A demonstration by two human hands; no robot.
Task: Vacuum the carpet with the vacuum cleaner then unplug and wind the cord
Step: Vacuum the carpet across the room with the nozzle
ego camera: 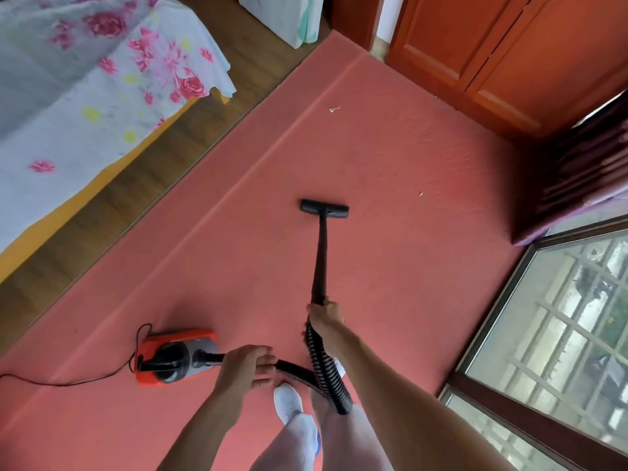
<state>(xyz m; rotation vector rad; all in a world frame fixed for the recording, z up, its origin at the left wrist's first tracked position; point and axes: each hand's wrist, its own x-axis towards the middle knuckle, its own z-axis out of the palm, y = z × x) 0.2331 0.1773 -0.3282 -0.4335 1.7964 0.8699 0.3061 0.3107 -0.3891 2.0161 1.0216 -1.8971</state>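
Note:
A salmon-pink carpet (390,158) covers the floor. The orange and grey vacuum cleaner body (173,356) sits on it at lower left. Its black cord (61,382) trails off to the left edge. My left hand (246,367) grips the ribbed black hose (323,365) near the body. My right hand (324,316) holds the top of the black wand (321,263), which slopes forward to the flat floor nozzle (324,208) resting on the carpet. The hose loops down in front of my legs.
A bed with a floral sheet (85,90) stands at upper left over a strip of wooden floor (112,205). Orange wooden cabinets (509,52) line the far right. A glass door (560,328) is at right. Small white scraps (334,109) lie on the carpet ahead.

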